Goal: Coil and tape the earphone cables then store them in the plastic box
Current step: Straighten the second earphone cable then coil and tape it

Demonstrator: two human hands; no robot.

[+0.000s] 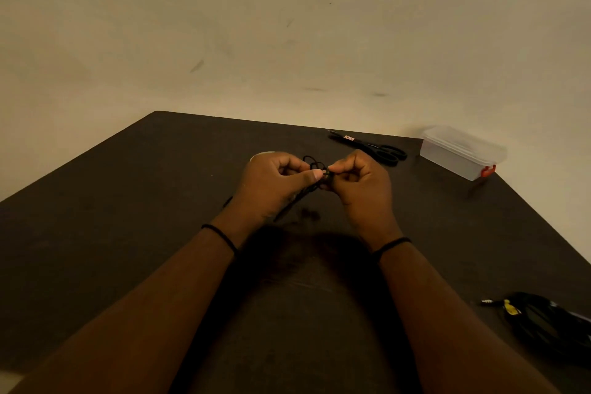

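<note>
Black earphone cable (315,166) bunched mid-table, pinched between both hands just above the table (128,201). Small loops stand at 12 o'clock from the pinch; a loose tail runs off toward 7 o'clock under the left hand (271,182), so long axis roughly 1-to-7. Left hand's thumb and curled fingers clamp the bundle from 9 o'clock; right hand (358,185) nips the same spot from 3 o'clock, fingertips almost touching. Both equally near; next wrap probably turns on feeding that 7 o'clock tail up into the loops. Pale rounded edge (260,154) behind left knuckles at 11 o'clock, possibly a tape roll, too hidden to confirm. Scissors (371,145) at 2 o'clock, small red-and-white label on blade, text unreadable. Clear plastic box (460,150) with red latch further out at 2 o'clock, lid on, well apart. Another black cable bundle (543,323) with yellow tag at 4 o'clock near table edge; tag writing not legible.
</note>
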